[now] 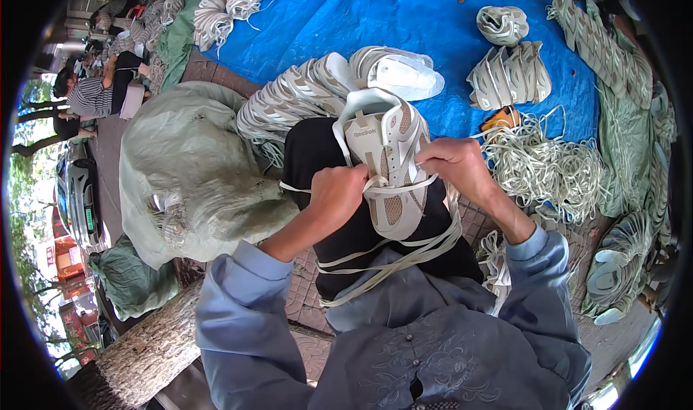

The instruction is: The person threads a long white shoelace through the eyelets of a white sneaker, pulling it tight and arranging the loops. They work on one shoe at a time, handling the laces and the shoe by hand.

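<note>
A beige and white sneaker point(393, 132) rests on my black-covered lap, its toe pointing toward me. A flat off-white shoelace point(397, 189) crosses the lower end of its lacing area. My left hand point(338, 195) is closed in a pinch on the shoelace beside the tongue, and a lace end sticks out to its left. At the other eyelet edge, my right hand point(462, 166) pinches with thumb and forefinger at the lace; its curled fingers partly hide the grip. Several loose laces point(404, 255) drape across my lap below the toe.
Beyond my knees, nested shoe uppers point(296, 96) lie beside a blue tarp point(346, 20). More uppers point(510, 74) stand on it. A heap of laces point(545, 164) is at right, a pale sack point(195, 172) at left, near a log point(155, 345). Another person point(94, 92) sits far left.
</note>
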Motion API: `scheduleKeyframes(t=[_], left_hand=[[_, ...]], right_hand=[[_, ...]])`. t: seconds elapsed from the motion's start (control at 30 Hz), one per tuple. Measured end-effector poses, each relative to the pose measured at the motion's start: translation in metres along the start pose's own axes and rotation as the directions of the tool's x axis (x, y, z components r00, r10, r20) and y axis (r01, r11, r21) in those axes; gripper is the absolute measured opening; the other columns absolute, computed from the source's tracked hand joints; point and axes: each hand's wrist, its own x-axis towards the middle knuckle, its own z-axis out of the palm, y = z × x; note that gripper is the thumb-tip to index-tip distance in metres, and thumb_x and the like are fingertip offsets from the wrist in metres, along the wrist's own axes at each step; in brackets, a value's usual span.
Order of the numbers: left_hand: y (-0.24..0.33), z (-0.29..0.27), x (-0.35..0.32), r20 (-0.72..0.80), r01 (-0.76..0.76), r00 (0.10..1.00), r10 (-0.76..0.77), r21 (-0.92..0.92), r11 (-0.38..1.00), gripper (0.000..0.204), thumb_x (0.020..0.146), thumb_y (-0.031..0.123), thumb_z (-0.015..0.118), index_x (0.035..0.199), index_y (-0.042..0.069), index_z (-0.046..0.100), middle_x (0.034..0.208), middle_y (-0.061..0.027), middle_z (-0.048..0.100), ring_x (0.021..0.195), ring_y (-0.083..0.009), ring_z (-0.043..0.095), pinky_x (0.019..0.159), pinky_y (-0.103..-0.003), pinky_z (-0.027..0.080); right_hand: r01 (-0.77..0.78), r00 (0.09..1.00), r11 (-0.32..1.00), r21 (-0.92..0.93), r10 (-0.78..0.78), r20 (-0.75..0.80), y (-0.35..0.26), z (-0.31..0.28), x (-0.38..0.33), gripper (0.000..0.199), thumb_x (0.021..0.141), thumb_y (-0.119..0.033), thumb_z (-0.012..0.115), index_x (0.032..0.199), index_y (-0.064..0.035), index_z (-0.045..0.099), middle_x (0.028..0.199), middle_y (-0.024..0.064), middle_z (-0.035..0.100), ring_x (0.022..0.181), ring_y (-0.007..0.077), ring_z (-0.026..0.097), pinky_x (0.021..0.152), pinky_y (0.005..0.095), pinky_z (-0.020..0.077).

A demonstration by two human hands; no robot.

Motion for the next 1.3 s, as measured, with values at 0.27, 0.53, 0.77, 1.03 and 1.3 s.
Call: scheduleKeyframes(t=[0.27, 0.53, 0.77, 1.03, 1.3], left_hand=[[0.000, -0.035, 0.003, -0.516, -0.095, 0.847, -0.132, -0.390, 0.916, 0.005, 0.069, 0.004, 0.060, 0.073, 0.002, 0.058, 0.067, -0.0107, 0.056, 0.059, -0.0243, 0.055, 0.054, -0.032, 0.043], [0.030, -0.013, 0.018, -0.061, 0.161, 0.969, -0.241, -0.582, 0.797, 0.011, 0.076, 0.011, 0.055, 0.077, 0.002, 0.059, 0.066, -0.0173, 0.058, 0.062, -0.0301, 0.059, 0.056, -0.034, 0.046], [0.030, 0.000, 0.029, -0.014, 0.119, 0.990, -0.140, -0.447, 0.886, 0.011, 0.072, 0.011, 0.054, 0.074, 0.002, 0.060, 0.065, -0.0167, 0.058, 0.063, -0.0328, 0.058, 0.060, -0.038, 0.046], [0.035, 0.004, 0.027, -0.050, 0.091, 0.990, -0.131, -0.483, 0.871, 0.011, 0.071, 0.011, 0.054, 0.073, 0.001, 0.060, 0.064, -0.0171, 0.057, 0.062, -0.0331, 0.058, 0.059, -0.038, 0.046], [0.035, -0.001, 0.033, 0.068, 0.068, 0.997, -0.038, -0.529, 0.846, 0.011, 0.074, 0.006, 0.050, 0.077, 0.001, 0.060, 0.057, -0.0112, 0.057, 0.049, -0.0171, 0.057, 0.048, -0.028, 0.042]], right_hand=[[0.381, 0.924, 0.884, -0.270, -0.377, 0.069, -0.017, 0.080, -0.011, 0.007, 0.061, -0.007, 0.058, 0.066, -0.0094, 0.053, 0.060, 0.0039, 0.052, 0.062, 0.0208, 0.057, 0.055, 0.0321, 0.0463], [-0.033, 0.991, 0.999, -0.006, 0.032, -0.132, -0.007, 0.035, -0.019, 0.010, 0.061, -0.004, 0.065, 0.070, -0.0053, 0.062, 0.070, 0.0059, 0.059, 0.064, 0.0220, 0.058, 0.058, 0.0298, 0.0463], [-0.041, 0.986, 0.986, -0.162, 0.014, -0.163, 0.004, 0.037, -0.018, 0.008, 0.061, -0.006, 0.063, 0.068, -0.0060, 0.059, 0.064, 0.0073, 0.055, 0.062, 0.0241, 0.057, 0.055, 0.0327, 0.0459], [0.076, 0.992, 0.788, -0.611, -0.121, -0.033, -0.011, 0.046, -0.014, 0.005, 0.061, -0.008, 0.055, 0.062, -0.0045, 0.053, 0.063, 0.0088, 0.052, 0.061, 0.0244, 0.058, 0.053, 0.0334, 0.0478], [-0.079, 0.980, 0.997, -0.023, 0.073, -0.183, 0.003, 0.036, -0.027, 0.011, 0.061, -0.001, 0.063, 0.069, -0.0056, 0.059, 0.065, 0.0083, 0.059, 0.061, 0.0234, 0.059, 0.055, 0.0307, 0.0473]])
